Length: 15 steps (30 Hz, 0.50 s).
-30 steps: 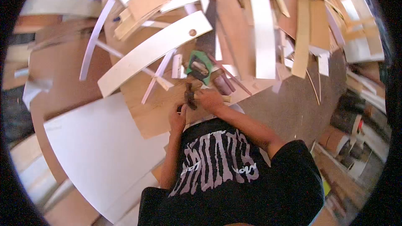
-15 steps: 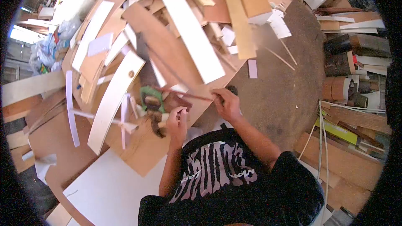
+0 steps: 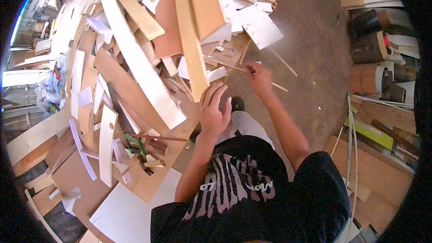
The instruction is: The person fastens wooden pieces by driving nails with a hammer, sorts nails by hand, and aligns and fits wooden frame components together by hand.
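Note:
My right hand point(image 3: 259, 78) is closed in a pinch on a thin wooden stick point(image 3: 225, 64) reaching left over the wood pile. A pale length point(image 3: 280, 87) shows right of the hand; whether it is the same stick I cannot tell. My left hand point(image 3: 215, 112) is open, fingers stretched and spread, close by the near end of a yellowish plank point(image 3: 191, 40); contact is unclear. Left of it, on the work surface, lie a green-handled tool point(image 3: 134, 143), a reddish stick point(image 3: 164, 138) and a dark metal tool point(image 3: 146, 166) beside a short wooden piece point(image 3: 155, 163).
A long white board point(image 3: 139, 56) and brown boards point(image 3: 128, 90) are heaped ahead. A white sheet point(image 3: 120, 216) lies at lower left. On the brown floor point(image 3: 310, 121) is a white panel point(image 3: 259, 24). Stacked offcuts point(image 3: 382, 121) line the right side.
The view has swung, shifting the pile left. My right hand has moved from the reddish stick's end to the thin wooden stick. My left hand, curled before, is now spread near the plank.

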Tool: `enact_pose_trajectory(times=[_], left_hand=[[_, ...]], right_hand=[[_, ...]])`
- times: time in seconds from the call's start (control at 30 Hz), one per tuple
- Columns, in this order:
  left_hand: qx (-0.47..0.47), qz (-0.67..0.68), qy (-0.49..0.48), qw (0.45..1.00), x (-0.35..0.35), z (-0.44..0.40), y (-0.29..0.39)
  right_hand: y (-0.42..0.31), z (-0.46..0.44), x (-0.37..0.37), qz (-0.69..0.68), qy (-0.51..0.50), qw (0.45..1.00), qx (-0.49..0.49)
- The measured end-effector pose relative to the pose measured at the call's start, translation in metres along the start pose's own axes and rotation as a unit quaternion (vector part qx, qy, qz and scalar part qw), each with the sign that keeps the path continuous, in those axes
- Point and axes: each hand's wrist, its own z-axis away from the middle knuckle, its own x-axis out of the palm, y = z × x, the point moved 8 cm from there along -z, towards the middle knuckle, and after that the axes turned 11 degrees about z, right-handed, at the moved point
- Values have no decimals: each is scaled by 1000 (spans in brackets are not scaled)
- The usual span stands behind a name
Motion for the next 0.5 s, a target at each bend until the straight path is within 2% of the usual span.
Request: enact_pose_trajectory(times=[0.07, 0.17, 0.23, 0.3, 0.43, 0.5], left_hand=[[41, -71, -29, 996, 23, -16, 4], [51, -139, -40, 988, 42, -35, -8], [53, -141, -32, 988, 49, -48, -18], [12, -171, -46, 984, 54, -59, -33], [14, -221, -40, 974, 60, -75, -37], [8, -219, -43, 975, 63, -76, -37]], right_hand=[[4, -19, 5, 13, -4, 1000, -12], [9, -48, 34, 11, -20, 999, -34], [13, -65, 55, -5, -31, 999, -41], [10, -76, 76, 61, -76, 991, -87], [17, -83, 98, 100, -114, 985, -85], [19, -81, 103, 196, -127, 965, -116]])
